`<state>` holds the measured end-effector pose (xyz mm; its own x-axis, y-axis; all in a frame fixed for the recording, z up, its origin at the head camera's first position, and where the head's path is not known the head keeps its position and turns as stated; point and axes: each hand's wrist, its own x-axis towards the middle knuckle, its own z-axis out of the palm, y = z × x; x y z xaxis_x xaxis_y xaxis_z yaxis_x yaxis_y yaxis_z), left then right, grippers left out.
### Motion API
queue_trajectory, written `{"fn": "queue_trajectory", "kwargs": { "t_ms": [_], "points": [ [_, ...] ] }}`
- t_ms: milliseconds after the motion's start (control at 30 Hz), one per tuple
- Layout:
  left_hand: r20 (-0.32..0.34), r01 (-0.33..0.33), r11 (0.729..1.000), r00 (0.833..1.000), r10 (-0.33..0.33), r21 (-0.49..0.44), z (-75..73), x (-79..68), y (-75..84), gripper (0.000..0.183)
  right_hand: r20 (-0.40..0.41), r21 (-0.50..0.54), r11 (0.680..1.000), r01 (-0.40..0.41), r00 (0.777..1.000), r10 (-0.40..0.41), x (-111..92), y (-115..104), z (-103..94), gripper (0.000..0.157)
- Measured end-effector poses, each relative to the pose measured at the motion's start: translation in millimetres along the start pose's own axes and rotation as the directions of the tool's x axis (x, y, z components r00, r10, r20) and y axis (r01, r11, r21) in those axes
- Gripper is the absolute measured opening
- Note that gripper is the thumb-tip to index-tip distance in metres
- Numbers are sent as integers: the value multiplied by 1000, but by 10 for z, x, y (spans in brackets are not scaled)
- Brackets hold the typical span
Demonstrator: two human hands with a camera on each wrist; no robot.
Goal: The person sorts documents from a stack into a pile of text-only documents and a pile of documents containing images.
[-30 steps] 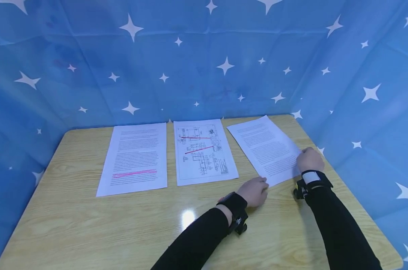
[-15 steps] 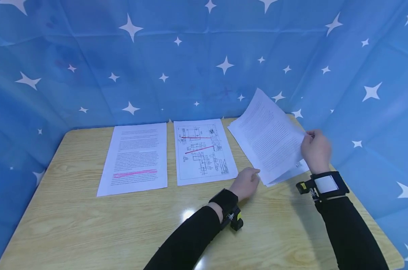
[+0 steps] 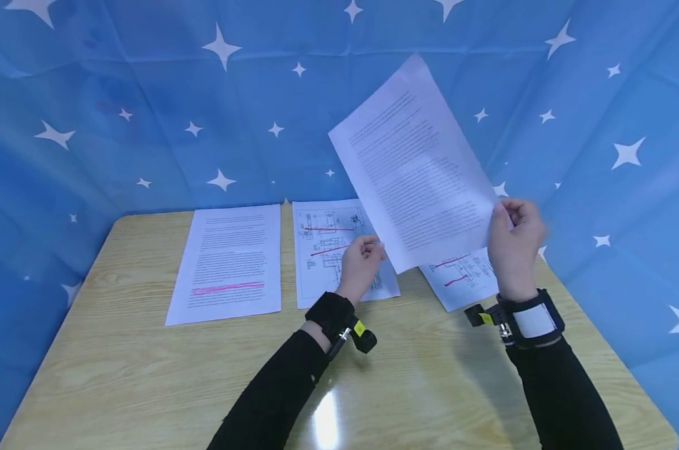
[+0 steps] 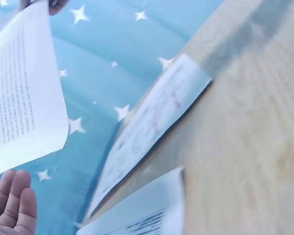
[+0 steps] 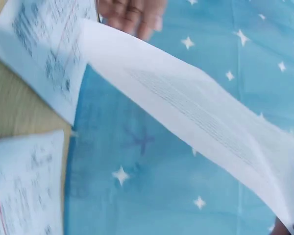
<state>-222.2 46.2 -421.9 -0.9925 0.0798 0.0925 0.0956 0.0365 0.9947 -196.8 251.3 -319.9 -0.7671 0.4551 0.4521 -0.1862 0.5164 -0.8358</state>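
My right hand [image 3: 517, 244] pinches a printed text sheet [image 3: 418, 169] by its lower right edge and holds it up, tilted, above the table. My left hand [image 3: 360, 265] is at the sheet's lower left edge, its fingertips right beside the paper. In the left wrist view, the fingers [image 4: 13, 196] of that hand are spread fairly straight just below the paper's edge. Beneath the raised sheet lies a drawing sheet [image 3: 465, 278] with red marks, partly hidden by it. A second drawing sheet [image 3: 319, 275], crossed by red lines, lies behind my left hand.
A text page [image 3: 227, 262] with a pink highlighted line lies at the left of the wooden table [image 3: 148, 375]. Blue star-patterned cloth [image 3: 260, 94] hangs along the back and sides.
The right hand has lifted the text sheet off the table, up and to the left, uncovering the drawing sheet below. My left hand has moved left and up alongside it.
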Motion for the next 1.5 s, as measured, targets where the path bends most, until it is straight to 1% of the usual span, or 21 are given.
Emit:
{"fn": "queue_trajectory", "kwargs": {
  "t_ms": [67, 133, 200, 300, 333, 367, 400, 467, 567, 633, 667, 733, 900, 933, 1000, 1133, 1233, 1300, 1333, 1400, 1500],
  "points": [
    [-67, -1, 999, 998, -2, -48, -122, 31, 55, 26, -14, 113, 993, -18, 1000, 20, -50, 24, 90, 21],
    [-131, -10, 998, 991, 1, -68, -244, 57, 94, 23, -17, 222, 974, -41, 999, 46, -76, 157, 210, 22],
    [-185, -21, 998, 983, 10, -58, -376, 65, 113, 21, 9, 385, 922, -46, 999, 46, -53, 498, 380, 21],
    [-244, -43, 999, 969, 40, -6, -598, 63, 109, 20, 64, 522, 852, -40, 998, 8, -42, 1107, 703, 26],
    [-261, -46, 999, 964, 48, 13, -676, 61, 98, 20, 86, 546, 836, -50, 996, 4, -55, 1293, 813, 27],
    [-276, -49, 998, 960, 56, 30, -754, 57, 91, 20, 107, 542, 839, -54, 994, -5, -83, 1451, 919, 29],
    [-291, -48, 998, 955, 60, 48, -827, 50, 88, 21, 130, 514, 855, -71, 991, 4, -134, 1514, 1002, 30],
    [-305, -63, 997, 949, 76, 51, -984, 79, 11, 22, 171, 443, 892, -95, 985, 20, -244, 1610, 1150, 31],
    [-322, -41, 996, 945, 63, 75, -1167, 46, 6, 24, 228, 291, 950, -113, 973, 45, -402, 1578, 1288, 32],
    [-336, -14, 996, 941, 42, 87, -1266, 31, -19, 23, 250, 184, 979, -91, 967, 43, -478, 1538, 1356, 34],
    [-346, 21, 993, 938, 19, 112, -1291, -17, 29, 24, 258, 156, 985, -79, 965, 37, -504, 1519, 1384, 33],
    [-359, 31, 989, 933, 23, 143, -1389, 56, -208, 28, 270, 116, 991, -59, 963, 26, -544, 1496, 1430, 31],
    [-405, 25, 975, 912, 69, 222, -1612, 308, -967, 38, 301, 96, 993, -62, 953, 31, -621, 1468, 1506, 30],
    [-414, 32, 974, 908, 67, 226, -1640, 318, -1024, 38, 311, 81, 994, -67, 950, 39, -639, 1455, 1519, 30],
    [-421, 44, 970, 905, 63, 239, -1697, 309, -1063, 37, 320, 62, 996, -60, 947, 37, -670, 1434, 1556, 30],
    [-419, 63, 969, 907, 45, 240, -1802, 255, -1060, 39, 327, 23, 998, -51, 944, 41, -738, 1413, 1626, 28],
    [-429, 90, 965, 903, 26, 248, -1961, 190, -1084, 41, 347, -28, 999, -26, 937, 34, -839, 1353, 1704, 28],
    [-441, 119, 960, 897, 5, 253, -2095, 151, -1104, 42, 372, -65, 998, 7, 928, 18, -911, 1250, 1741, 26],
    [-443, 136, 956, 896, -6, 261, -2167, 131, -1107, 42, 394, -82, 996, 21, 919, 13, -944, 1164, 1745, 26],
    [-455, 161, 948, 890, -20, 273, -2322, 100, -1117, 42, 448, -82, 997, 18, 894, 21, -1004, 884, 1706, 21],
    [-479, 202, 924, 877, -23, 326, -2562, 42, -1119, 43, 531, -55, 998, 17, 847, 15, -1084, 437, 1632, 16]
  ]
}}
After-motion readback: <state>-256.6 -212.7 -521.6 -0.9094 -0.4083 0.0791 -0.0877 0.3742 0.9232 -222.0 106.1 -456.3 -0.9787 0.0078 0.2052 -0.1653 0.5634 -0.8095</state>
